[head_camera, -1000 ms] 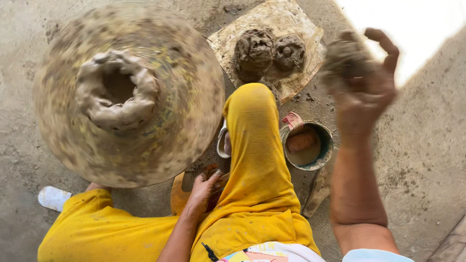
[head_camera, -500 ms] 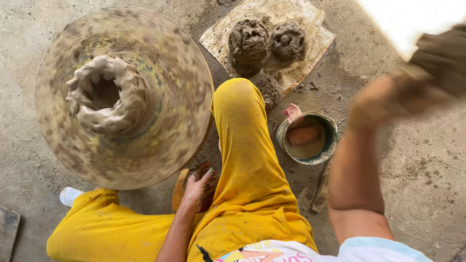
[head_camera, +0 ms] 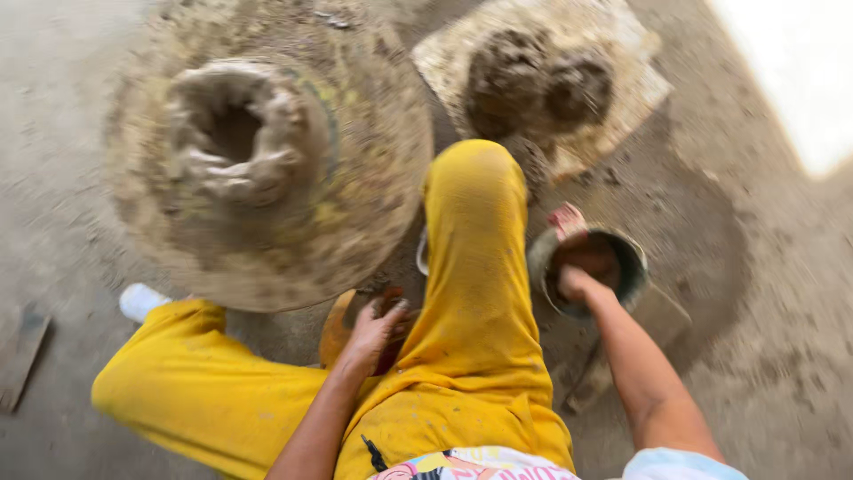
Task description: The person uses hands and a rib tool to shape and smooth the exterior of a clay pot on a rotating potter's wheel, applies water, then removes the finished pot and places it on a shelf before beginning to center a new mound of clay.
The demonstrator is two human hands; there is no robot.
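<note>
Sitting low on a dusty concrete floor point(head_camera: 53, 160), the person in yellow trousers point(head_camera: 471, 293) faces a round, clay-smeared potter's wheel point(head_camera: 373, 178) at the left, and on its centre stands a rough, thick-walled clay vessel point(head_camera: 235, 133) with an open, uneven mouth. Nothing touches the vessel now; both hands are away from it. Below the wheel's near edge, the left hand point(head_camera: 373, 333) rests between the legs with its fingers loosely spread, lying on a brownish rounded object that is mostly hidden, so what it is cannot be told. Further right and higher, two dark lumps of clay point(head_camera: 542, 84) sit side by side on a pale, dirty board point(head_camera: 622, 53). To the right of the raised knee stands a small metal pot point(head_camera: 626, 276) with murky brown contents, and the right hand point(head_camera: 577, 280) is dipped into it; a second ago that hand was lifted high at the right, holding a clod of clay, and it has since come down to the pot. Its fingers are sunk below the rim, so whether they are curled or spread cannot be told. The whole view is motion-blurred.
</note>
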